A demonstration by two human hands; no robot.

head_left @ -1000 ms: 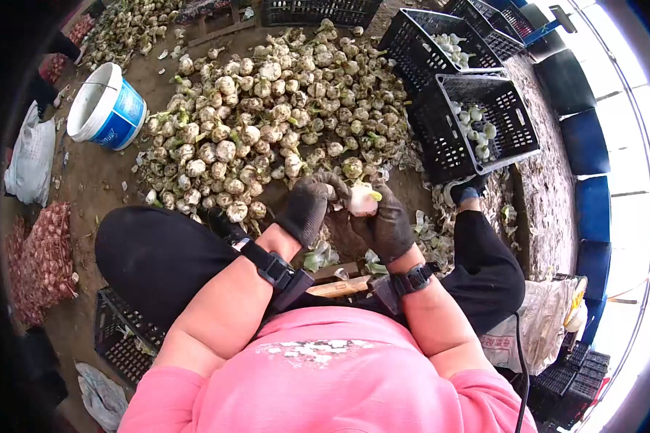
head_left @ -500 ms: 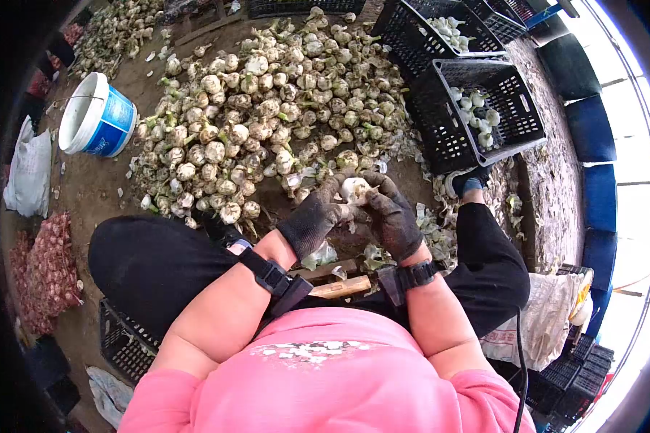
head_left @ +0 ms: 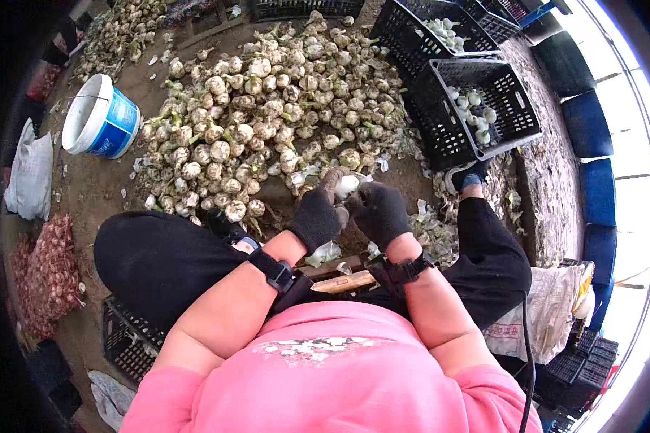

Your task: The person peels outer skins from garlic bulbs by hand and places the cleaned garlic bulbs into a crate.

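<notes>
Between my two gloved hands is a white garlic bulb [head_left: 347,187], smooth and pale on the side that shows. My left hand [head_left: 318,215] is closed around its left side, with the thumb near the underside. From the right, the curled fingers of my right hand [head_left: 380,211] press against the same bulb. Dark gloves cover both hands, and the fingertips are partly hidden. Just beyond them spreads a large heap of unpeeled garlic bulbs [head_left: 267,108], soiled and brownish, some with green stem ends.
A black crate [head_left: 516,108] with cleaned white bulbs stands at the right, with another crate [head_left: 404,40] behind it. At the left are a white-and-blue bucket [head_left: 115,123], a white sack [head_left: 30,177] and a red mesh bag [head_left: 47,278]. Loose skins [head_left: 433,234] litter the ground.
The bulb shows a whiter, smoother surface than before. Both hands have rolled so that their backs face up, and the right fingers have curled in. The bulb has shifted slightly left.
</notes>
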